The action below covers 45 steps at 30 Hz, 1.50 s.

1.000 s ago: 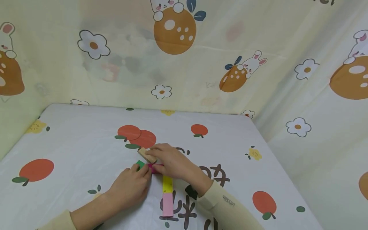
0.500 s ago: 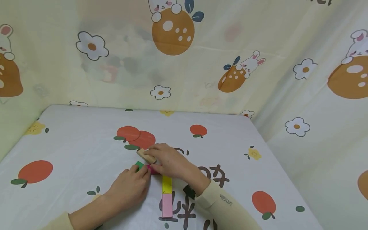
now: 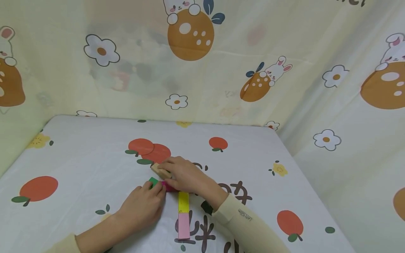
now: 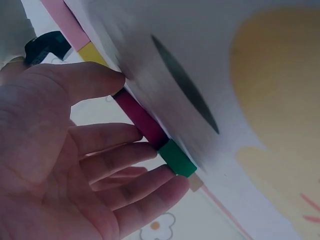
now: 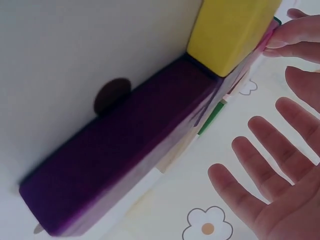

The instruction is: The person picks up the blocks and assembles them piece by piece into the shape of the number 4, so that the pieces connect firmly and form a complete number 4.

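Observation:
A line of coloured blocks stands on the tablecloth: a pink block (image 3: 184,226), then a yellow block (image 3: 183,202), with a magenta block (image 3: 169,187) and a green block (image 3: 153,182) angling away to the left. My left hand (image 3: 143,203) touches the magenta and green blocks with nearly straight fingertips, also seen from the palm side in the left wrist view. Over the wooden block (image 3: 157,170) reaches my right hand (image 3: 186,177); its fingers look extended in the right wrist view. A purple block (image 5: 120,150) shows there, hidden by that hand in the head view.
The white tablecloth (image 3: 95,154) carries printed fruit and dark lettering. Behind it hangs a patterned curtain (image 3: 136,95), with another side of it at the right. A dark wrist device (image 3: 207,207) sits under the right wrist.
My right hand and forearm have shifted slightly to the left and away from me, baring more of the yellow block's far end. The left hand stays at the magenta and green blocks.

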Each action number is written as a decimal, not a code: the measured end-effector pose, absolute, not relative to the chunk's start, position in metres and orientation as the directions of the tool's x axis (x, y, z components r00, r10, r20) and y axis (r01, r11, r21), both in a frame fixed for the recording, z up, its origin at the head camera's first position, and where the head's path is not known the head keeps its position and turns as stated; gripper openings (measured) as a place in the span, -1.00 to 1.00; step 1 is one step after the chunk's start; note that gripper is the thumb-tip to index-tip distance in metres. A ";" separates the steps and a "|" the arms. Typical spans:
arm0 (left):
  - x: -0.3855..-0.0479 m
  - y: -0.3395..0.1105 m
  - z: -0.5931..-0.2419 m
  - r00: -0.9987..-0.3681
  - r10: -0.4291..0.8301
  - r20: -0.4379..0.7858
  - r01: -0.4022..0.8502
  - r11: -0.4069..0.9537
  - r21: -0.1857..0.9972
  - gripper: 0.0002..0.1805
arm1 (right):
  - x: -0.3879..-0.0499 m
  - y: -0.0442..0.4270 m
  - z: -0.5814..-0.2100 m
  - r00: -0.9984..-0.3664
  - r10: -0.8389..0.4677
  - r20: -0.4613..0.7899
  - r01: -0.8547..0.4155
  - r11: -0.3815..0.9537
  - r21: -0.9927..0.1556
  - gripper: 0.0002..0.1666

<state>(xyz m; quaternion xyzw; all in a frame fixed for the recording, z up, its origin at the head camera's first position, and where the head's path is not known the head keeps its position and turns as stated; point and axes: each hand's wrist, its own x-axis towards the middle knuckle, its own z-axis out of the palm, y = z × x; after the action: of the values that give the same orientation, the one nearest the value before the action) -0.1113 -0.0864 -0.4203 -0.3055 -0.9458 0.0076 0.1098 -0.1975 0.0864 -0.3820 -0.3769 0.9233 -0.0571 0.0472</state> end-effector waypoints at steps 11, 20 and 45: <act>-0.112 -0.086 -0.420 -0.789 0.581 0.201 0.581 0.811 -0.063 -0.47 | -0.206 0.077 -0.379 -0.726 -0.682 -0.092 -0.669 0.731 -0.134 -0.42; -0.112 -0.084 -0.419 -0.794 0.579 0.187 0.576 0.814 -0.074 -0.47 | -0.210 0.076 -0.380 -0.743 -0.661 -0.109 -0.646 0.750 -0.142 -0.43; -0.109 -0.089 -0.425 -0.761 0.597 0.256 0.591 0.799 -0.108 -0.48 | -0.223 0.046 -0.385 -0.698 -0.690 -0.192 -0.696 0.716 -0.042 -0.46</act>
<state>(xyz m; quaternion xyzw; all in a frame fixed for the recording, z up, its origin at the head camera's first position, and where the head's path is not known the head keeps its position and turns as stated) -0.1092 -0.0889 -0.4249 -0.3165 -0.9382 0.0107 0.1398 -0.2231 0.0456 -0.3848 -0.3761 0.9213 0.0171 0.0971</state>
